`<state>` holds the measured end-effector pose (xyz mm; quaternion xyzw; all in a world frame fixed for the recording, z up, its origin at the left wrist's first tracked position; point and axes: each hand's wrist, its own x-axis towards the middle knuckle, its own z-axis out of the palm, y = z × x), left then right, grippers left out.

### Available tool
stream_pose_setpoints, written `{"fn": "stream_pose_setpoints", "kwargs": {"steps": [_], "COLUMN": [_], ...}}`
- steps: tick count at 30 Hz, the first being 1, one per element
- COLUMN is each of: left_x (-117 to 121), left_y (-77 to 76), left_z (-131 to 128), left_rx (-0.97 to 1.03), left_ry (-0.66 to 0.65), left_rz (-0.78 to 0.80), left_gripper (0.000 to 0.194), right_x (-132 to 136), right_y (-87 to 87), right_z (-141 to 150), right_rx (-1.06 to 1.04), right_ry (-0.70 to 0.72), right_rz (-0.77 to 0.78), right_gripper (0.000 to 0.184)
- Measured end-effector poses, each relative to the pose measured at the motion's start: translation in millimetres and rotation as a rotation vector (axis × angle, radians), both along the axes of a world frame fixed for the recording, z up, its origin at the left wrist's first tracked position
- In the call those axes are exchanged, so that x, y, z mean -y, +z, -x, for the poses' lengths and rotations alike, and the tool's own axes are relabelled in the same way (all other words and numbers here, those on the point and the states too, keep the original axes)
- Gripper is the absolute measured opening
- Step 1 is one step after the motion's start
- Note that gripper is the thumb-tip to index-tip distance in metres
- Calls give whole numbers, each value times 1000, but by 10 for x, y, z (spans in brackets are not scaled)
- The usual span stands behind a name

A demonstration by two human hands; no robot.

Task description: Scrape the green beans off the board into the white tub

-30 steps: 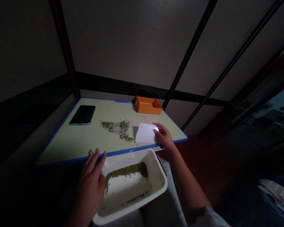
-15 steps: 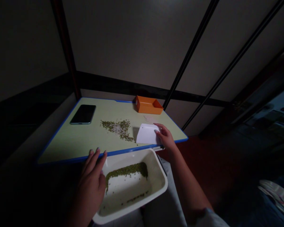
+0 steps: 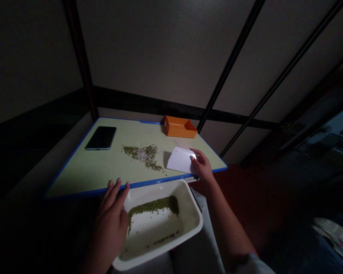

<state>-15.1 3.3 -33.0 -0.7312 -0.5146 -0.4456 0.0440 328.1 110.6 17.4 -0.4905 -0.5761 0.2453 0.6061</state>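
My right hand (image 3: pixel 202 164) pinches a white card (image 3: pixel 180 159), thumb on its near face, and holds it tilted over the table's right side. To its left lies a scattered patch of small green beans (image 3: pixel 148 155) mixed with whitish grains. A white plastic tub (image 3: pixel 193 224) sits against the table's front edge, above my lap. More green beans (image 3: pixel 156 206) are heaped along its far inner side, with a few strewn over its bottom. My left hand (image 3: pixel 112 219) lies along the tub's left rim, fingers stretched out, fingertips at the table's edge.
The pale table (image 3: pixel 82 171) has a blue edge. A dark-screened phone (image 3: pixel 101 137) lies at its left, and an orange open box (image 3: pixel 180 128) stands at the back right. A small whitish patch (image 3: pixel 181 143) lies behind the card. Panelled wall (image 3: pixel 160 57) rises behind.
The card in my right hand has shifted slightly right, away from the scattered beans, and its tilt has changed. My left hand and the tub have stayed in place.
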Motion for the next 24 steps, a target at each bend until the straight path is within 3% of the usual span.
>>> {"fn": "stream_pose_setpoints", "kwargs": {"steps": [24], "left_x": [-4], "left_y": [4], "left_z": [15], "left_rx": [50], "left_ry": [-35], "left_rz": [47], "left_gripper": [58], "right_x": [15], "right_y": [42], "right_z": [59], "right_rx": [65], "right_ry": [70], "right_rz": [55], "right_gripper": [37]}}
